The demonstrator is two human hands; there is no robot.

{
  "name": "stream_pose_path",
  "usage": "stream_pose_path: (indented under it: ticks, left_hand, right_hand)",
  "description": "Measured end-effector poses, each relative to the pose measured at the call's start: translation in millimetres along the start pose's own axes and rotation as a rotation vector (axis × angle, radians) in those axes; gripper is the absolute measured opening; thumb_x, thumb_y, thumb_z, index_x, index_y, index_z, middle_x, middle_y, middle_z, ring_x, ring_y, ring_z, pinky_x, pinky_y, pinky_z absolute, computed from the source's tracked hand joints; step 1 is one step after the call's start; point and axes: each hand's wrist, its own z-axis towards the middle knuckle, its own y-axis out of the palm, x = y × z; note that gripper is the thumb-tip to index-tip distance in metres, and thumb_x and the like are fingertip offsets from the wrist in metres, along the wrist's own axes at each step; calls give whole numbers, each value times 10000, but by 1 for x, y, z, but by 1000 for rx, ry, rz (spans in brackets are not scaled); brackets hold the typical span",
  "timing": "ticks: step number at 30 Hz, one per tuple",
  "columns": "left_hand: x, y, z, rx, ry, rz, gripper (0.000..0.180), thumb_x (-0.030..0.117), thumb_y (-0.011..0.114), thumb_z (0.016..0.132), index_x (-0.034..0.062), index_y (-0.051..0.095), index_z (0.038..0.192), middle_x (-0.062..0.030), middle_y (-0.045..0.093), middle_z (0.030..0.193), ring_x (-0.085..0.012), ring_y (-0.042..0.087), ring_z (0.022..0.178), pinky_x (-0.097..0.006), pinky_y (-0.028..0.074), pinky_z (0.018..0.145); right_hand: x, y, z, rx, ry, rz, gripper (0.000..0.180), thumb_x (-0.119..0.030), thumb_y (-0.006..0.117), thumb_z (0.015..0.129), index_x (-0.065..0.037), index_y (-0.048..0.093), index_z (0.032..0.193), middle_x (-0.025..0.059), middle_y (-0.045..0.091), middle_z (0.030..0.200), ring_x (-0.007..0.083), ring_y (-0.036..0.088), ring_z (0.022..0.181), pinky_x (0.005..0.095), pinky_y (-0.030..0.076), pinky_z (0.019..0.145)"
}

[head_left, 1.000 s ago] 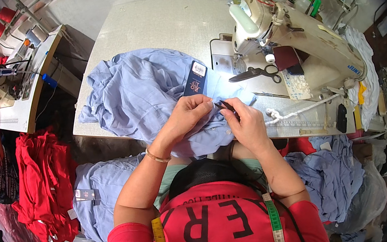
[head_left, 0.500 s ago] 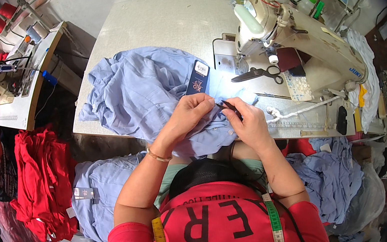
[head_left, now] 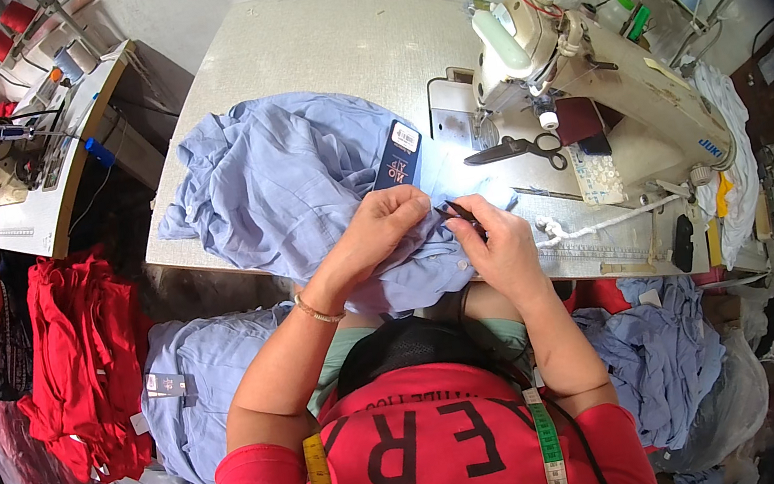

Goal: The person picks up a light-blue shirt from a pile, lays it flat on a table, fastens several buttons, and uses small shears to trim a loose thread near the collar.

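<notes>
At the table's [head_left: 315, 45] near edge, the left hand [head_left: 391, 217] pinches the blue shirt [head_left: 271, 179], likely light, limp, best held by folds; the right hand [head_left: 500, 236] clasps a black tool [head_left: 461, 214].

Pale table [head_left: 305, 42]: blue garment [head_left: 255, 177], sewing machine [head_left: 635, 81]

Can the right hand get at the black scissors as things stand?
Probably yes: the scissors lie uncovered on the table beyond the right hand, with no visible barrier between. It would likely have to put down its small dark tool first.
</notes>
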Motion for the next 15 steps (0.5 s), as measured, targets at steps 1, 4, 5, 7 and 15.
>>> stream_pose_path:
  ticks: [1, 4, 5, 7, 15]
  left_hand:
    - [0, 0, 0, -3, -3, -5, 166, 174, 539, 919, 51, 598, 825, 102, 467, 694, 17, 349, 601, -165, 259, 492]
    - [0, -1, 0, -14, -10, -9, 172, 181, 540, 922, 53, 593, 820, 101, 457, 689, 14, 341, 599, -168, 254, 491]
    - [0, -1, 0, -18, -10, -2, 177, 186, 540, 924, 54, 591, 817, 102, 453, 686, 13, 338, 597, -169, 252, 491]
    - [2, -1, -1, -27, -15, 10, 188, 197, 540, 929, 58, 586, 810, 103, 445, 682, 12, 333, 596, -172, 249, 493]
    - [-1, 0, 0, -40, 44, 31, 217, 214, 531, 945, 58, 570, 798, 107, 431, 685, 9, 327, 614, -178, 262, 506]
  right_hand:
    - [-1, -1, 0, -10, 32, 3, 165, -157, 628, 829, -50, 589, 949, 148, 651, 814, 338, 633, 711, 406, 489, 597]
    - [1, -2, -1, -21, 28, -11, 168, -160, 624, 833, -51, 586, 954, 151, 652, 817, 338, 635, 717, 405, 492, 597]
    - [1, -2, -1, -26, 25, -10, 168, -160, 622, 834, -51, 584, 955, 151, 652, 817, 339, 634, 716, 406, 492, 596]
    - [0, -3, -1, -33, 19, -10, 168, -161, 618, 836, -51, 579, 957, 152, 652, 815, 342, 633, 715, 409, 492, 596]
    - [-2, -5, -1, -59, 37, -30, 175, -140, 611, 851, -37, 585, 991, 155, 651, 816, 298, 640, 666, 349, 488, 582]
